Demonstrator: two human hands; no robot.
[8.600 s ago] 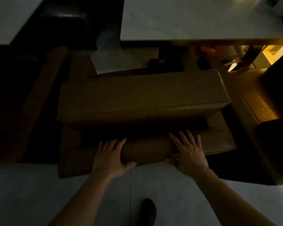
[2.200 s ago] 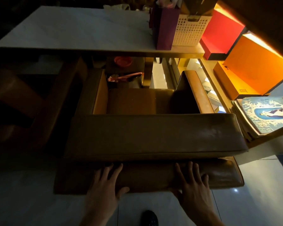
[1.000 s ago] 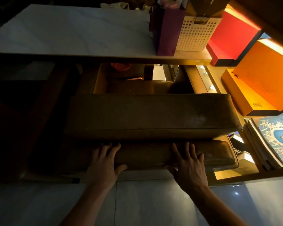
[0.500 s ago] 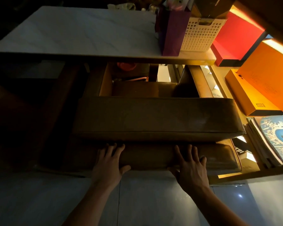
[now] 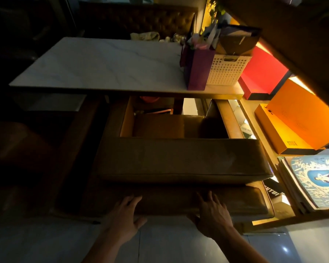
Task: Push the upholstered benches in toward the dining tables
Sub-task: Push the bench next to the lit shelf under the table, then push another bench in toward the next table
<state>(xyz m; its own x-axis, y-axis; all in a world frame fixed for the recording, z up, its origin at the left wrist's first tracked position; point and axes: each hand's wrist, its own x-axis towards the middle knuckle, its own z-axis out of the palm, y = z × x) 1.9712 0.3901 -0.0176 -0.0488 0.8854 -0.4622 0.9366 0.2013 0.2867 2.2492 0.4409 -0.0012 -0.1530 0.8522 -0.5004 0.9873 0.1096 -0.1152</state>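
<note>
A brown upholstered bench (image 5: 179, 160) with a thick backrest stands in front of me, its seat (image 5: 167, 126) reaching under the near edge of a white marble dining table (image 5: 103, 65). My left hand (image 5: 126, 215) and my right hand (image 5: 212, 213) lie flat, fingers spread, on the lower rear pad of the bench (image 5: 245, 198), just below the backrest. Neither hand grips anything. The room is dim and the bench's left side is in shadow.
A purple bag (image 5: 197, 69) and a white perforated basket (image 5: 226, 71) stand on the table's right end. Red (image 5: 262, 76) and orange boxes (image 5: 300, 118) and a stack of blue printed books (image 5: 315, 181) fill a lit shelf at right. Another dark seat (image 5: 17, 152) is left.
Over the last second the view has pulled back and tilted up, showing more of the table and a tufted seat behind it. Both hands stay flat on the bench's rear pad.
</note>
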